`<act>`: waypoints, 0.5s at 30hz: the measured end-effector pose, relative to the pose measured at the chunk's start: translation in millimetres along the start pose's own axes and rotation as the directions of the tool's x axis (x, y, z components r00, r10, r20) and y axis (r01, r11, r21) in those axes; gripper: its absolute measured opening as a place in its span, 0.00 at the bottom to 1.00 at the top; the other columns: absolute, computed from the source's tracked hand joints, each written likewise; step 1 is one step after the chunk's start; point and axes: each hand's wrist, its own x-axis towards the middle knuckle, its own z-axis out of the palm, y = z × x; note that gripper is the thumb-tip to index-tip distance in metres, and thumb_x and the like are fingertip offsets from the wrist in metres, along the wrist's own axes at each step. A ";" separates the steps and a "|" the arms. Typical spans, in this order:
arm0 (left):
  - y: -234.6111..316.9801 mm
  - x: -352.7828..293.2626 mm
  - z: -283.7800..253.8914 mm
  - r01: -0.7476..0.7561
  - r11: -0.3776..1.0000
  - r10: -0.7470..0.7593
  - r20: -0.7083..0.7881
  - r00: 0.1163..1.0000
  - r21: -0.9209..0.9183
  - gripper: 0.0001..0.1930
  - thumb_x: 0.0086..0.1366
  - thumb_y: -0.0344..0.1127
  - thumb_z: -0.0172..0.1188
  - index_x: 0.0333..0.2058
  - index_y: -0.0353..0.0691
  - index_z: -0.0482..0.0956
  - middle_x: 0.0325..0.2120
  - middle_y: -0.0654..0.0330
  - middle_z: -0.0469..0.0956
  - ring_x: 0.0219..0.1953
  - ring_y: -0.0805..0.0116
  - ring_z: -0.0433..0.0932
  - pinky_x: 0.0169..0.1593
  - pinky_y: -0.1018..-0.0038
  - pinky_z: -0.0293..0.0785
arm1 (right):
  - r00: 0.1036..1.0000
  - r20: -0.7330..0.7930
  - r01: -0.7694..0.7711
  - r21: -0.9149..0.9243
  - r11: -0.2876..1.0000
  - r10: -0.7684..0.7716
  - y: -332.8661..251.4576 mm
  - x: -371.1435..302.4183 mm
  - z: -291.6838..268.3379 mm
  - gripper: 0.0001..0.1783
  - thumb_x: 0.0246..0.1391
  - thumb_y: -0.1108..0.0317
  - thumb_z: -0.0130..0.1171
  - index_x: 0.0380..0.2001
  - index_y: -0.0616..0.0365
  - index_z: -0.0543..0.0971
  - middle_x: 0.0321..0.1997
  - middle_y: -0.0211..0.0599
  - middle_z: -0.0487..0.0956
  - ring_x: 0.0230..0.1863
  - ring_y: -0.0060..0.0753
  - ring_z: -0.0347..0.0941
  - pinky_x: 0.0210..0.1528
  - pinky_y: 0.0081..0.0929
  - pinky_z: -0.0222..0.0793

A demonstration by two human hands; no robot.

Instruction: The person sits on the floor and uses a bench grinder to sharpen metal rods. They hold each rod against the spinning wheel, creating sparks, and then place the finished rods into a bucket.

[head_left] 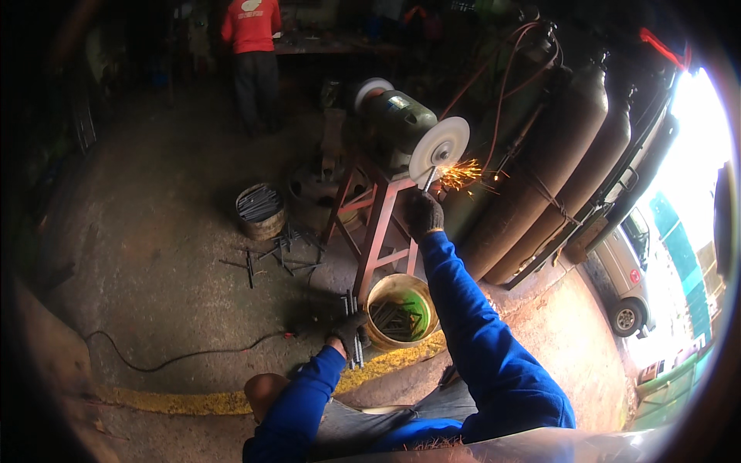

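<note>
My right hand (pixel 424 214), in a dark glove, is closed round a short metal rod (pixel 430 179). The rod's far end meets the lower edge of the white grinding wheel (pixel 451 139), and orange sparks (pixel 461 174) fly off to the right. That wheel is on the near end of a green bench grinder (pixel 397 119). Lower down, my gloved left hand (pixel 351 327) grips several metal rods (pixel 356 356), held roughly upright beside a bucket (pixel 420 309) with a green inside. Dark rods (pixel 394 320) lie in that bucket.
A reddish metal stand (pixel 376 239) carries the grinder. Left of it are a rod-filled bucket (pixel 265 229) and loose rods (pixel 287 255) on the floor. Tall gas cylinders (pixel 552 147) lean at right. A cable (pixel 177 363) crosses the floor. Someone in a red shirt (pixel 252 27) stands far back.
</note>
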 end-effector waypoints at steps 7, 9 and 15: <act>0.7 -3.3 1.9 -0.028 0.999 0.028 -0.017 0.999 0.026 0.09 0.56 0.42 0.63 0.27 0.46 0.75 0.13 0.65 0.70 0.13 0.70 0.70 0.19 0.66 0.72 | 0.951 -0.202 -0.149 0.366 0.919 0.235 -19.1 -9.6 -12.4 0.08 0.48 0.65 0.53 0.29 0.56 0.78 0.28 0.46 0.78 0.34 0.53 0.75 0.35 0.40 0.71; -1.4 -2.2 -0.2 -0.021 1.000 0.021 -0.034 0.999 0.021 0.09 0.56 0.43 0.63 0.27 0.46 0.75 0.13 0.65 0.70 0.13 0.70 0.70 0.19 0.66 0.72 | 0.926 -0.242 -0.157 0.452 0.878 0.290 -25.6 -11.9 -9.6 0.08 0.47 0.65 0.52 0.24 0.58 0.76 0.26 0.49 0.77 0.33 0.55 0.74 0.35 0.42 0.70; 5.6 -5.8 7.0 0.013 1.000 -0.014 -0.073 0.997 -0.019 0.07 0.56 0.40 0.62 0.27 0.46 0.75 0.13 0.66 0.69 0.11 0.72 0.68 0.17 0.72 0.68 | 0.933 -0.230 -0.165 0.414 0.895 0.278 -21.4 -14.5 5.4 0.12 0.49 0.65 0.51 0.34 0.56 0.79 0.28 0.47 0.79 0.34 0.49 0.77 0.38 0.36 0.71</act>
